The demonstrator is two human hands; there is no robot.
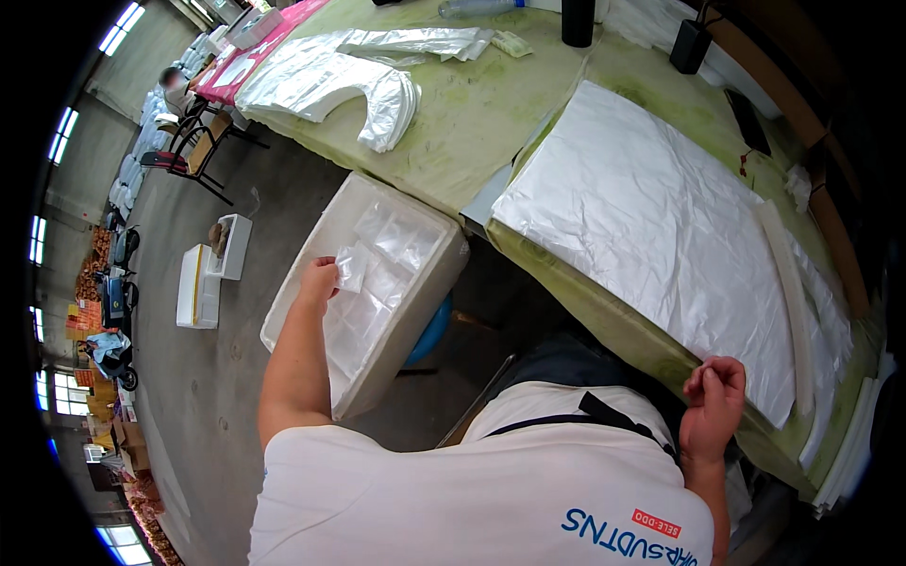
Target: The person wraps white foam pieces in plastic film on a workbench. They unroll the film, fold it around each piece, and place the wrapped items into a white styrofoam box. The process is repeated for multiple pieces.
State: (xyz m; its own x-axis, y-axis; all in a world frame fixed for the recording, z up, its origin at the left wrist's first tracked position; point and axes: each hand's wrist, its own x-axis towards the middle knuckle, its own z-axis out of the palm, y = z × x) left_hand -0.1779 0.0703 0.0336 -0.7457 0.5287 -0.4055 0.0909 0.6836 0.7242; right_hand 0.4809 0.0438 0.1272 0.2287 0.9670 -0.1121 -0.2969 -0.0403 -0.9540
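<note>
My left hand (pixel 321 277) reaches over a white foam box (pixel 294 283) to the left and pinches a small clear plastic packet (pixel 352 267). Inside the box lie several more clear plastic packets (pixel 366 318). On the right, my right hand (pixel 714 401) is at the table's near edge, beside a stack of thin white plastic sheets (pixel 632 217). Its fingers are curled together, and whatever they may hold is too small to make out. Across the right part of the stack lies a long pale strip (pixel 785 302).
White plastic pieces with a curved cutout (pixel 330 80) lie on the green-covered table (pixel 462 123). A black cylinder (pixel 578 21) and a clear bottle (pixel 477 8) are at the back. A blue round object (pixel 432 335) is under the box; white boxes (pixel 200 283) and chairs (pixel 203 151) stand left.
</note>
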